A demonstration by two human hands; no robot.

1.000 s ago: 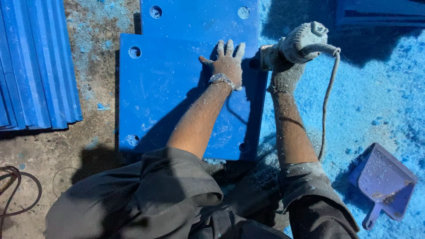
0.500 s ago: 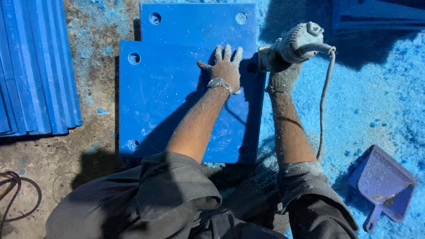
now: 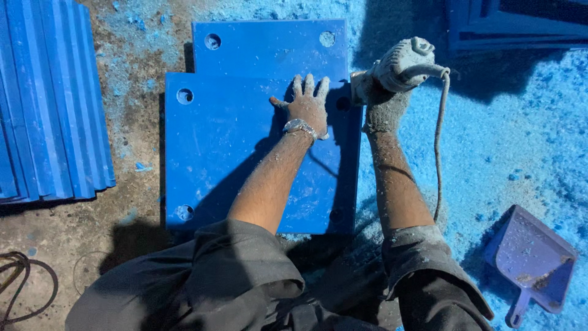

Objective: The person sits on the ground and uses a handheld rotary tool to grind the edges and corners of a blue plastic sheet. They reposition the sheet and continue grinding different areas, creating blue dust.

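Note:
A blue plastic plate (image 3: 226, 147) with round corner holes lies flat on the ground, on top of a second blue plate (image 3: 269, 46) that sticks out behind it. My left hand (image 3: 306, 104), with a wristwatch, presses flat on the top plate near its far right corner, fingers spread. My right hand (image 3: 386, 104), dusty with shavings, grips a grey hand-held power tool (image 3: 398, 61) at the plate's right edge. The tool's cord (image 3: 438, 147) hangs down past my right forearm.
A stack of blue ribbed panels (image 3: 49, 104) lies at the left. Blue shavings (image 3: 514, 141) cover the ground to the right. A purple dustpan (image 3: 533, 257) sits at the lower right. A dark cable (image 3: 24, 282) curls at the lower left. Blue frames (image 3: 514, 24) lie at the top right.
The tool and my right hand have shifted slightly back along the plate's right edge. My left hand stays pressed on the plate.

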